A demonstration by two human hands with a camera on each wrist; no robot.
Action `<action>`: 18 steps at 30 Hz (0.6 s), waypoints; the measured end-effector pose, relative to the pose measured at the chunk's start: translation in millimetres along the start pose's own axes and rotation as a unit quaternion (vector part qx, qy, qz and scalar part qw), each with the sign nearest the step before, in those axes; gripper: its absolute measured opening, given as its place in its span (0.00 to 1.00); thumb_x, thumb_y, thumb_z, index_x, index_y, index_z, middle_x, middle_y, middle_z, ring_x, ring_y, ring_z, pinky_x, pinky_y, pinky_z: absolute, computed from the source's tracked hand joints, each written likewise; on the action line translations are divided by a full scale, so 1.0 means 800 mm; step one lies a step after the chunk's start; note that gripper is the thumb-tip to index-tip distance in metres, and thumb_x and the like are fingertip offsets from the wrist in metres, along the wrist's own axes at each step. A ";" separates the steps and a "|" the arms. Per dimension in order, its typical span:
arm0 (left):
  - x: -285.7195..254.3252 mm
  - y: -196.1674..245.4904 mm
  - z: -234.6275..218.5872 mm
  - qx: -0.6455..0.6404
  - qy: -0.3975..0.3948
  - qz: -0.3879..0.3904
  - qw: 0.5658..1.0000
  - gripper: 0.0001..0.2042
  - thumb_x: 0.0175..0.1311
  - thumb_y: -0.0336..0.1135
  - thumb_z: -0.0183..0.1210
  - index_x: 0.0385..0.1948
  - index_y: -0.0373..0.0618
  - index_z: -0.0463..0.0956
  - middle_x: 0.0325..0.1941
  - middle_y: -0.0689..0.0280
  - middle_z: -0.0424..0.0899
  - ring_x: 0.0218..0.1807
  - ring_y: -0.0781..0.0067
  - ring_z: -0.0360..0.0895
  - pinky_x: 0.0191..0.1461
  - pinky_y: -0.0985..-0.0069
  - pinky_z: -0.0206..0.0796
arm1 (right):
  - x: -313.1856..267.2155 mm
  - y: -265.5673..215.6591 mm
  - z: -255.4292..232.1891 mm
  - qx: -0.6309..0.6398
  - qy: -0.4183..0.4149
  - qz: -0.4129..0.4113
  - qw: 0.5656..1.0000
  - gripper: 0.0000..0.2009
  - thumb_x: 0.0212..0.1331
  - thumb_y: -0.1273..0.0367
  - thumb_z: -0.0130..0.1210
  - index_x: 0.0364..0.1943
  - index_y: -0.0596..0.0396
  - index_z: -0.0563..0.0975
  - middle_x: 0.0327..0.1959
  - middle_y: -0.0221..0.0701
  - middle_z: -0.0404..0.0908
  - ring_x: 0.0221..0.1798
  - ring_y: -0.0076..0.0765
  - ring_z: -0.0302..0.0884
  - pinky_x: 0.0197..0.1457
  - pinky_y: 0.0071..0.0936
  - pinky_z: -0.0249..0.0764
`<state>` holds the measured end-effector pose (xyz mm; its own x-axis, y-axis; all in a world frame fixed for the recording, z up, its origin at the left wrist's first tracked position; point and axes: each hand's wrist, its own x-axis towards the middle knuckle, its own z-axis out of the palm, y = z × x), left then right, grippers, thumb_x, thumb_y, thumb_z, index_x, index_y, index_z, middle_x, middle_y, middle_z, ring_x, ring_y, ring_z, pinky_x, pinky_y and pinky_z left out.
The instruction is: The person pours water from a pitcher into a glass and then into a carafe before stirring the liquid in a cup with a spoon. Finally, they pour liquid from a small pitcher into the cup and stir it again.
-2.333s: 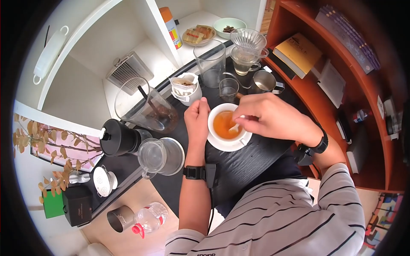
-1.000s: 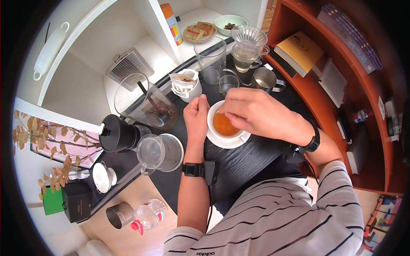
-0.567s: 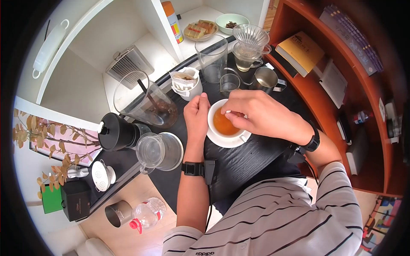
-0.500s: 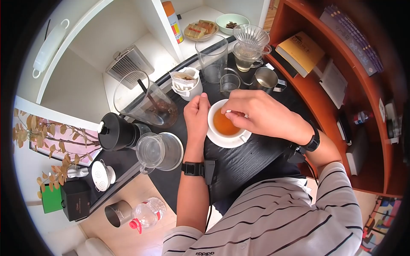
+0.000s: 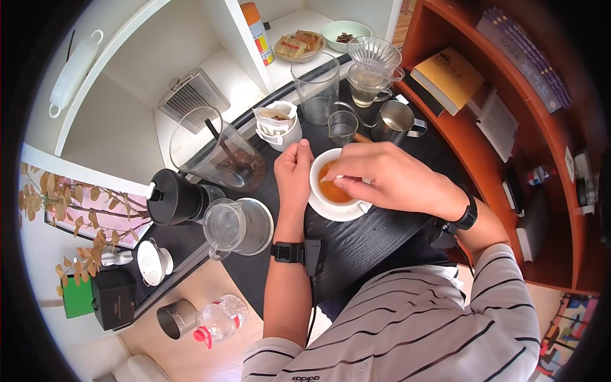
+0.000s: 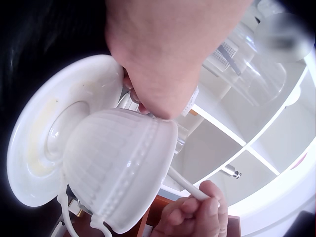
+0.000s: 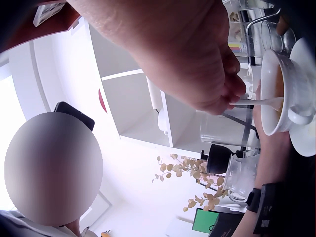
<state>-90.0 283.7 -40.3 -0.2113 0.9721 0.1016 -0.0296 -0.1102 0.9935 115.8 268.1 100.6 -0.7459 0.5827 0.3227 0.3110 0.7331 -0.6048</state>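
A white teacup (image 5: 314, 181) with amber liquid (image 5: 336, 190) stands on a white saucer (image 5: 334, 216). My right hand (image 5: 388, 175) is over the cup, pinching a white spoon (image 7: 256, 102) between thumb and fingers. The spoon's lower end reaches the liquid in the right wrist view. My left hand (image 5: 293, 172) lies beside the cup, thumb up, its edge right at the rim in the left wrist view. Most of its fingers are hidden, so I cannot tell whether they hold the cup. In that view the ribbed cup (image 6: 116, 163) appears above the saucer (image 6: 29, 128).
Behind the hands stand a white cup with a drip bag (image 5: 280, 127), a small glass pitcher (image 5: 342, 126) and a metal jug (image 5: 396, 121). At left are a glass server (image 5: 226, 229), a black grinder (image 5: 172, 198) and a tilted tall glass vessel (image 5: 216, 153). A bookshelf (image 5: 534, 146) borders the right.
My right hand has moved the spoon about inside the cup, first left, then slightly back down and right. The left hand, cup and saucer stay nearly in place.
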 end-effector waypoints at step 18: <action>-0.001 -0.002 -0.001 0.000 -0.001 -0.006 1.000 0.22 0.82 0.40 0.57 0.20 0.42 0.71 0.20 0.78 0.69 0.26 0.88 0.61 0.28 0.78 0.53 | 0.005 -0.001 -0.008 -0.011 0.048 0.005 0.999 0.06 0.65 0.74 0.62 0.42 0.61 0.85 0.36 0.41 0.83 0.38 0.52 0.84 0.42 0.42 0.80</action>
<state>-90.8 282.5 -41.7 -0.2096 0.9736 0.0898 -0.0325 -0.0988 0.9946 116.0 272.0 106.9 -0.6828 0.6200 0.3865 0.3317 0.7344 -0.5922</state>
